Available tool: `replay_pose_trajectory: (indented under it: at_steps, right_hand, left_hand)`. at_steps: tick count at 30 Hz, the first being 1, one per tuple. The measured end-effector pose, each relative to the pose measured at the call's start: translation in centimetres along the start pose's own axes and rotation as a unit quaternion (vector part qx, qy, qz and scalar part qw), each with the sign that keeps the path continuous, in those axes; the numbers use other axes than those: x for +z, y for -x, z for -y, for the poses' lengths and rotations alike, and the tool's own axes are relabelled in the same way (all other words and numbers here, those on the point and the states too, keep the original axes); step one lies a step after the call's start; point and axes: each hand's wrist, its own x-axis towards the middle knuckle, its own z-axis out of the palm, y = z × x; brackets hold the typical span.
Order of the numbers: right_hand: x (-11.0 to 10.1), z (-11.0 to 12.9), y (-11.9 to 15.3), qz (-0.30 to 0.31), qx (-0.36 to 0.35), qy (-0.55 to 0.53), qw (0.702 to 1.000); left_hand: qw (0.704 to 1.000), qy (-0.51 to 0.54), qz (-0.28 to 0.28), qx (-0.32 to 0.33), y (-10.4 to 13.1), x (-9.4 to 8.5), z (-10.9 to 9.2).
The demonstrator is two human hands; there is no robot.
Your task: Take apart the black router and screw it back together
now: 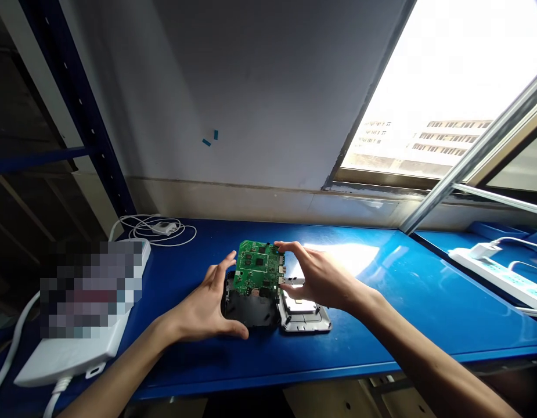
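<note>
A green circuit board (255, 268) is tilted above a black plastic shell (251, 312) on the blue table. My right hand (314, 273) grips the board by its right edge, where metal ports show, with thumb and fingers at two corners. Beside the black shell's left edge is my left hand (207, 302), fingers spread and thumb stretched toward the shell's front; it holds nothing. A grey and white cover (305, 322) lies to the right of the shell, partly hidden beneath my right hand.
A white power strip (72, 354), partly pixelated, is at the left. Behind it lies a coiled white cable (181, 237). Another power strip (503, 276) with plugs sits at the far right, past a metal frame (438, 191). The table's front edge (338, 373) is near.
</note>
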Motion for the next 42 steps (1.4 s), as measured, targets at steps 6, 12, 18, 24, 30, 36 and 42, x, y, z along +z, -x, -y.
replay_pose_trajectory:
  at_steps: [6, 12, 18, 24, 30, 36, 42]
  right_hand:
    - [-2.5, 0.8, 1.4, -0.029, -0.036, 0.001, 0.999]
    - [-4.8, 2.7, 2.3, -0.049, -0.07, 0.023, 0.996]
    - [-6.3, 4.0, 3.5, -0.082, -0.082, 0.037, 0.993]
    - [-7.3, 5.1, 4.8, -0.113, -0.098, 0.036, 0.988]
    - [-8.0, 5.8, 5.9, -0.117, -0.112, 0.004, 0.987]
    - [-5.5, 6.4, 6.5, -0.102, -0.09, -0.031, 0.99]
    - [-2.9, 6.6, 5.6, -0.142, -0.071, -0.065, 0.985]
  left_hand:
    - [0.996, -0.029, -0.07, 0.049, 0.1, -1.2, -1.6]
    - [0.969, -0.099, -0.113, 0.194, 1.0, -2.9, -4.7]
    - [0.954, -0.137, -0.129, 0.232, 2.6, -4.0, -7.0]
    - [0.941, -0.166, -0.145, 0.256, 4.0, -4.0, -8.7]
    - [0.943, -0.158, -0.16, 0.246, 4.8, -3.9, -9.2]
    - [0.962, -0.122, -0.157, 0.189, 5.5, -4.2, -10.2]
    - [0.963, -0.145, -0.145, 0.172, 5.6, -4.3, -9.3]
